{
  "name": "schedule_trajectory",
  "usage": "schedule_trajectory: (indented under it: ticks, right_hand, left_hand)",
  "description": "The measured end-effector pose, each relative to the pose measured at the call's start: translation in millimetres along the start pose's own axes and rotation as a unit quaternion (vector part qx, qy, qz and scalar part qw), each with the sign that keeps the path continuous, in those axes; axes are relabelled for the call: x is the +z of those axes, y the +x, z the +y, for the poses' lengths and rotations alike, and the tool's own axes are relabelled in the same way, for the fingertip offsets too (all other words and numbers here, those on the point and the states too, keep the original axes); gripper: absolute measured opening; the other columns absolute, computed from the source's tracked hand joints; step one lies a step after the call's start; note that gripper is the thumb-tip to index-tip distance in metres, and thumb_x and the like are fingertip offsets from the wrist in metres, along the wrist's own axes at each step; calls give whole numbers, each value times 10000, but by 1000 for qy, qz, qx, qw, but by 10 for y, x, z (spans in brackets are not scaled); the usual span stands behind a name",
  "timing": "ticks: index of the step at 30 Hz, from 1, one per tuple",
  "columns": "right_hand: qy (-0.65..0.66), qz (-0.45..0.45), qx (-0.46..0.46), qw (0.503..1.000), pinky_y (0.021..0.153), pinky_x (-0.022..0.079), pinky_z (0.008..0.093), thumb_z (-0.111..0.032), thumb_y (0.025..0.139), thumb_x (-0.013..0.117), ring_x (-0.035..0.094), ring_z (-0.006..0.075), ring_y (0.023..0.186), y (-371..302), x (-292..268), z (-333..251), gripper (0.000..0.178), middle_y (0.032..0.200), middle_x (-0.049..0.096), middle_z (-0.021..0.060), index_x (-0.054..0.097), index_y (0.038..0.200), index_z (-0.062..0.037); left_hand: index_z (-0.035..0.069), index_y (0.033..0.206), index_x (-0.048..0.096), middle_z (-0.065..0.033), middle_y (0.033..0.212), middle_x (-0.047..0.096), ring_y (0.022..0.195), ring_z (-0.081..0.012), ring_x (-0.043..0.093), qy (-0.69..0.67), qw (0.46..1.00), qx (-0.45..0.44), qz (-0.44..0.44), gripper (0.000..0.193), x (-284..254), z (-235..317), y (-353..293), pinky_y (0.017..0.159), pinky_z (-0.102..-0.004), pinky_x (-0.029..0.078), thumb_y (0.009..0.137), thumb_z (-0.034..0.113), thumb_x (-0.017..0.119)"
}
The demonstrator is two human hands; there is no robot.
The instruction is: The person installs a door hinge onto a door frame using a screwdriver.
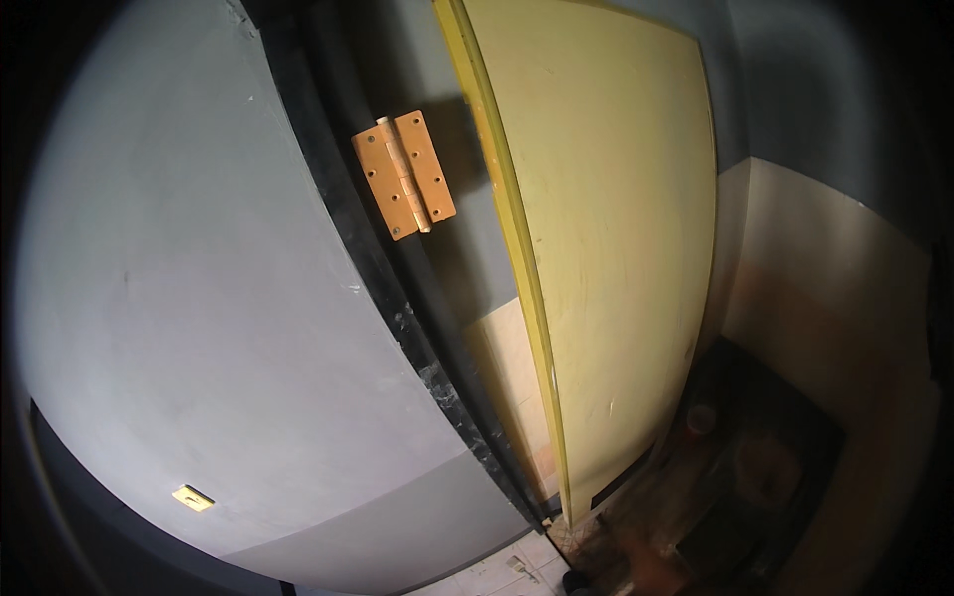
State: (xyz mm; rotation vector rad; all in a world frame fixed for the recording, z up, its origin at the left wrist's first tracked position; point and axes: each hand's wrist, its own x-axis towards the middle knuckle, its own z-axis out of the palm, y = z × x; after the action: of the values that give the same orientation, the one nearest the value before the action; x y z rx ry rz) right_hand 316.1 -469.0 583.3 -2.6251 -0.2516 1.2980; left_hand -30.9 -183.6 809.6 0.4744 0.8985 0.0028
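Copper-coloured hinge [403,175] on the black door frame [397,298], long axis near-vertical, top tilted left; hands out of view.

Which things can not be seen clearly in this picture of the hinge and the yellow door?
- Both hands: outside the head view.
- Hinge: whether screws sit in its holes is too small to tell.
- Yellow door: its top is cut off by the upper edge; the far face is turned away.
- Dark room floor behind the door: shadow blurs the round things there.
- Small yellow plate on the grey wall: too small to identify.
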Motion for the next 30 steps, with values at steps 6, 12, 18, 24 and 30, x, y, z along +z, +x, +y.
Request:
schedule_trajectory:
  ticks: [6, 12, 18, 24, 30]
  right_hand:
    - [183, 8, 30, 983, 876, 570, 407, -334, 948, 739, 724, 265, 934, -258, 71, 240, 367, 1004, 757, 154, 747, 1203, -69]
    - [338, 40, 59, 938, 843, 563, 375, -293, 946, 757, 707, 223, 895, -499, -91, 601, 321, 970, 750, 121, 753, 1174, -66]
    - [475, 68, 75, 874, 809, 555, 343, -251, 943, 775, 690, 181, 855, -765, -127, 945, 275, 937, 743, 88, 759, 1144, -64]
    - [584, 104, -16, 805, 776, 548, 311, -210, 940, 793, 672, 139, 815, -904, -294, 792, 231, 903, 735, 56, 765, 1114, -61]
    - [567, 147, -273, 764, 742, 541, 279, -168, 937, 811, 655, 97, 775, -1203, -1083, -320, 188, 870, 728, 23, 771, 1085, -58]
  left_hand:
    - [58, 1334, 672, 11, 743, 619, 570, -116, 550, 322, 906, 273, -44, 343, -41, 192, -192, 473, -305, 415, 1060, 255, 613]
    - [-39, 1472, 521, -159, 1241, 682, 1070, -251, 682, -83, 967, -20, -241, 478, 630, 551, 0, 921, -368, 565, 1006, 54, 567]
    - [-73, 1349, 584, -10, 870, 553, 697, -114, 440, -6, 943, -102, -318, 371, 1265, 791, 369, 675, -244, 404, 1001, 43, 526]
    - [-52, 1411, 549, -24, 946, 612, 767, -107, 514, 10, 955, -90, -281, 392, 1549, 564, 285, 684, -219, 438, 1027, 22, 519]
    - [-80, 1524, 422, -205, 1387, 617, 1244, -266, 652, 73, 965, -12, -252, 480, 1256, 469, 615, 1097, -367, 542, 1062, 18, 508]
